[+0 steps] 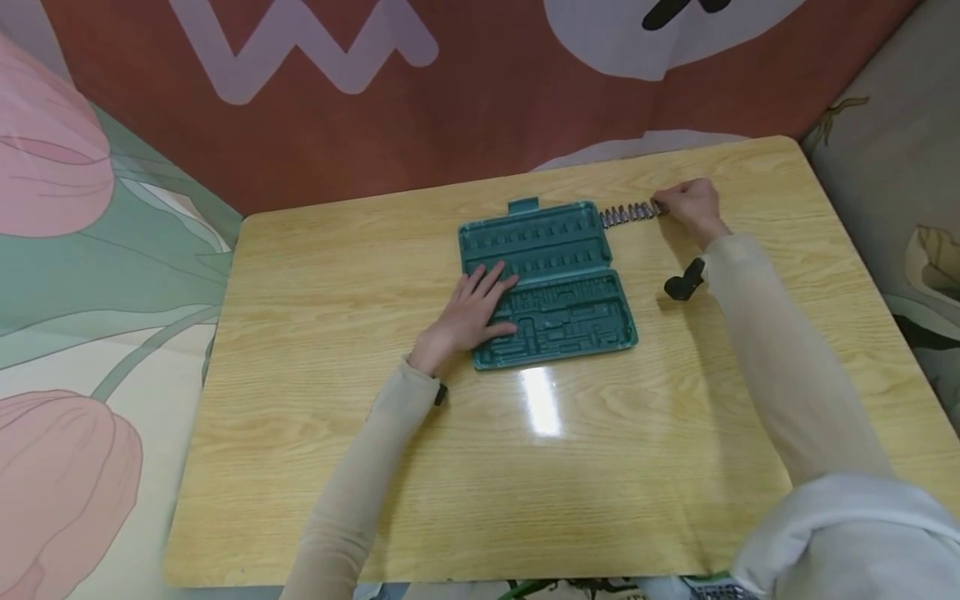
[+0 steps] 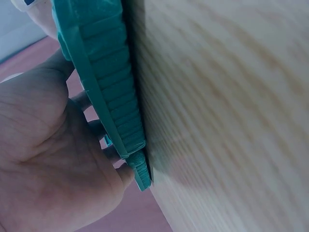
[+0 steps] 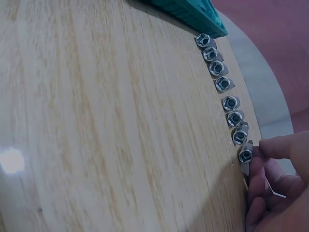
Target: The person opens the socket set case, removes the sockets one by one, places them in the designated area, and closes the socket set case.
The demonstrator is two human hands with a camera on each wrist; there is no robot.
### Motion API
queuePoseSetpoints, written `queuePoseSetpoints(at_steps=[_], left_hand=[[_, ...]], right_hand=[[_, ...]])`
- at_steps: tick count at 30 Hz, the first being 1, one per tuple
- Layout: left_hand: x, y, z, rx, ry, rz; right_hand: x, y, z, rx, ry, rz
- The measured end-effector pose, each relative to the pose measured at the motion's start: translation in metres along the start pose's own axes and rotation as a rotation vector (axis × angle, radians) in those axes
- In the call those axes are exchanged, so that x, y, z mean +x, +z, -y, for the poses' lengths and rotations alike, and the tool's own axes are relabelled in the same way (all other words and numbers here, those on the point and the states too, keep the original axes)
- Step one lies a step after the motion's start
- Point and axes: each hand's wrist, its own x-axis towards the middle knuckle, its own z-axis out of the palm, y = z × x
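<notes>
An open teal plastic tool case [image 1: 577, 321] lies flat on the table, its moulded recesses facing up. My left hand [image 1: 467, 318] rests spread over the case's left side, fingers straight. In the left wrist view the palm [image 2: 53, 159] is beside the ribbed case edge [image 2: 113, 92]. Several shiny metal sockets [image 1: 628, 214] stand in a row running right from the case's upper right corner. At the row's far right end, my right hand [image 1: 693, 207] pinches the last socket [image 3: 245, 154] between thumb and fingers; that socket still stands in line with the others.
A wooden-topped table [image 1: 322, 333] carries everything. Behind it hangs a red-brown patterned cloth [image 1: 487, 125], with a floral cloth [image 1: 135, 317] on the left. A black wrist device [image 1: 684, 282] juts from the right sleeve. Light glares off the table below the case.
</notes>
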Motion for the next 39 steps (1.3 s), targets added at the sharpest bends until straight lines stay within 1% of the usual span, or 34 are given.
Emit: queuePoseSetpoints(at_steps=[5,10,20,22,25,28,30,33,35,37,39], left_hand=[[0.000,-0.001,-0.002,-0.009,0.004,-0.010],[0.000,-0.002,-0.005,-0.026,0.010,-0.014],[0.002,-0.003,-0.006,-0.024,-0.004,-0.012],[0.003,-0.003,-0.006,-0.020,-0.005,-0.005],[0.003,-0.003,-0.007,-0.019,-0.008,0.004],[0.004,-0.005,-0.007,-0.019,-0.010,0.017],[0.004,-0.008,-0.008,-0.022,-0.008,0.024],[0.003,-0.014,-0.008,-0.035,-0.011,0.046],[0.002,-0.019,-0.008,-0.040,-0.007,0.057],[0.001,-0.023,-0.007,-0.054,-0.002,0.064],[0.001,-0.029,-0.005,-0.056,0.008,0.052]], right_hand=[[-0.001,-0.004,0.004,-0.015,-0.013,-0.017],[-0.001,-0.005,0.003,-0.040,-0.020,-0.041],[-0.009,-0.006,0.001,-0.074,-0.051,-0.121],[-0.013,-0.006,0.001,-0.076,-0.062,-0.128],[-0.018,-0.008,-0.003,-0.094,-0.099,-0.159],[-0.024,-0.009,-0.007,-0.086,-0.128,-0.184],[-0.028,-0.010,-0.008,-0.035,-0.122,-0.164],[-0.034,-0.012,-0.008,0.109,-0.093,-0.095],[-0.037,-0.013,-0.006,0.169,-0.091,-0.067],[-0.041,-0.012,-0.001,0.186,-0.114,-0.063],[-0.045,-0.010,0.008,0.142,-0.147,-0.049]])
